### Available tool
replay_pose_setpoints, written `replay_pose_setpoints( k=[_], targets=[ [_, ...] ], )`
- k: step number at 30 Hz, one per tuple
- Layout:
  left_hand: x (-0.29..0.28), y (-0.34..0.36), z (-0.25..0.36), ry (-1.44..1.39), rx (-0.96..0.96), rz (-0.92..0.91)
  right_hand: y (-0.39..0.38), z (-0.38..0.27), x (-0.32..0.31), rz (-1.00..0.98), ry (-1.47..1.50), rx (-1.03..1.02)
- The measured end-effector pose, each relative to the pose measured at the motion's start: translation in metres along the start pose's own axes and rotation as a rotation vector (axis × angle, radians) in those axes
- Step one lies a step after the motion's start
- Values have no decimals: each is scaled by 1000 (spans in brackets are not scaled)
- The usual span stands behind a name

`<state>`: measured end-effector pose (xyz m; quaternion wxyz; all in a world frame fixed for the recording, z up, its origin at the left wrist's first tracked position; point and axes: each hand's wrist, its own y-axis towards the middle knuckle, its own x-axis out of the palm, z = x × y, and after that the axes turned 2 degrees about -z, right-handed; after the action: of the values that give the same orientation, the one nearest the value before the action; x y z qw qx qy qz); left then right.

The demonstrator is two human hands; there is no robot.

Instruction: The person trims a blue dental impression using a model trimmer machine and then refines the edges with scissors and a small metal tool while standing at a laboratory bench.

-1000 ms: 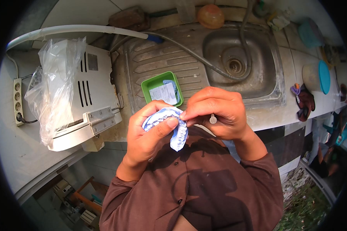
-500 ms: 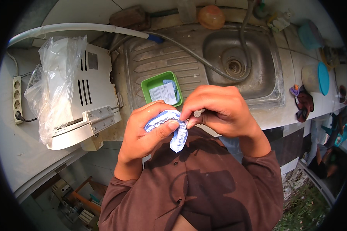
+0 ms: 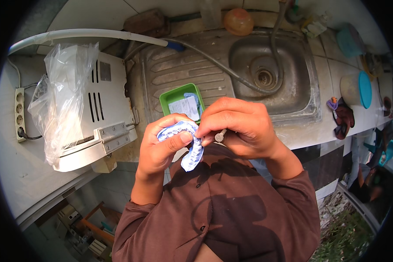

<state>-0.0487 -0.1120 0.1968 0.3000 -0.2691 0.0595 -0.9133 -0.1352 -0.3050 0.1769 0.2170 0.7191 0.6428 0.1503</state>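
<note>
A pale blue and white dental cast [image 3: 192,160], curved like an arch with tooth shapes along it, is held in front of my chest. My left hand [image 3: 161,144] grips its left side, with the thumb pressed on the inner face. Pinched in my right hand [image 3: 240,126] is a thin tool with a round, greyish butt end [image 3: 220,136]. My right fingertips meet the cast's upper right edge, and the working tip of the tool is hidden behind them. Just beyond the hands, a green plastic tray [image 3: 163,103] holds a paper slip [image 3: 184,107] and a bluish piece [image 3: 193,97].
A steel sink [image 3: 299,65] with a ribbed drainboard [image 3: 179,65] and a grey hose [image 3: 222,65] lies ahead. On the left stand a white machine [image 3: 111,87] under a plastic bag [image 3: 65,87] and a power strip [image 3: 19,113]. A dark cloth [image 3: 344,118] and a teal-lidded tub [image 3: 365,89] are right.
Both hands have shifted slightly left with the cast. The cast is turned a little, and the tool's butt end has swung slightly lower. My grips stay the same.
</note>
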Motion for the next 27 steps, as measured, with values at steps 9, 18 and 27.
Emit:
replay_pose_setpoints(
  k=[9, 18, 27],
  targets=[
    [2, 10, -30, 386, 728, -2, -4, -12, 2, 142, -38, -66],
    [3, 13, -31, 453, 804, -33, -7, -26, 10, 202, -181, -58],
    [11, 9, -27, 828, 818, 148, -11, -13, 19, 300, -295, -21]
  ],
)
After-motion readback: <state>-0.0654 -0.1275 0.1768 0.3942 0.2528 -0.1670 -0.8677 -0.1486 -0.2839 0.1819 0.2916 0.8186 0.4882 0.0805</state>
